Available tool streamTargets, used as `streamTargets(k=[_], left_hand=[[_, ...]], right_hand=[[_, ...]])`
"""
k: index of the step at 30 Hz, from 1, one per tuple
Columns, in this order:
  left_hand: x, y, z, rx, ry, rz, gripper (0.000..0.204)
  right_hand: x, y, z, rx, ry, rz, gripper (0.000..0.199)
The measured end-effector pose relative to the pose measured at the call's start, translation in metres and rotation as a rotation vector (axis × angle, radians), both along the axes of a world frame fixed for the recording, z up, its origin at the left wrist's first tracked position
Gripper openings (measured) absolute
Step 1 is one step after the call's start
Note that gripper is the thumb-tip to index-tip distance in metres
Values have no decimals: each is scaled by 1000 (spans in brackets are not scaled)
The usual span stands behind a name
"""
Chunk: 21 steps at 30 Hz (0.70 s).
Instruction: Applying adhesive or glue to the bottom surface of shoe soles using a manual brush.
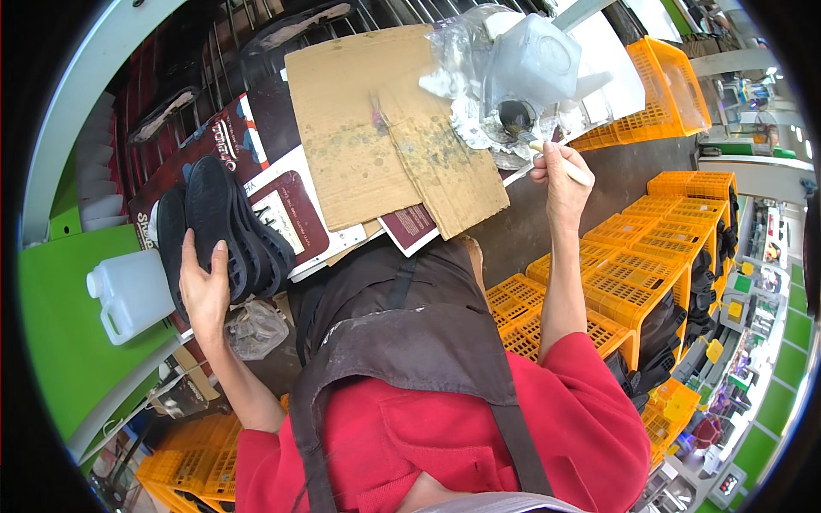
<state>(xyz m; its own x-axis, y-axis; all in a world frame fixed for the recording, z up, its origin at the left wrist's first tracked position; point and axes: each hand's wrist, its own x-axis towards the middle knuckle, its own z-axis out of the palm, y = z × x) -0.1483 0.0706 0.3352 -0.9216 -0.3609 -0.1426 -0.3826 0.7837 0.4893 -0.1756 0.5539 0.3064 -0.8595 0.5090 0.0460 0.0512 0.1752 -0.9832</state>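
My left hand (203, 292) rests at the near end of a row of black shoe soles (224, 224), its thumb and forefinger stretched out and apart against them. The soles stand packed side by side at the left of the bench. At the upper right my right hand (564, 181) is closed round the pale handle of a brush (581, 176). The brush points toward the dark opening of a cloudy plastic container (532, 64), which is wrapped in crumpled film and residue. Its bristles are hard to make out against that opening.
A stained cardboard sheet (359, 111) covers the middle of the bench, over maroon and white boxes (286, 209). A white jug (132, 291) stands on a green surface (51, 299) at the left. Yellow crates (629, 274) line the right, several holding black soles.
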Motion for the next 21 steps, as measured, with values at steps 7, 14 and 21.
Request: streamTargets(k=[7, 14, 21], left_hand=[[4, -27, -25, 442, 299, 202, 57], [4, -23, -7, 1439, 600, 302, 46], [-11, 63, 8, 1885, 200, -38, 52]], right_hand=[[12, 1, 13, -14, -13, -63, 21], [10, 8, 36, 52, -74, 108, 19], [1, 20, 40, 542, -128, 507, 20]])
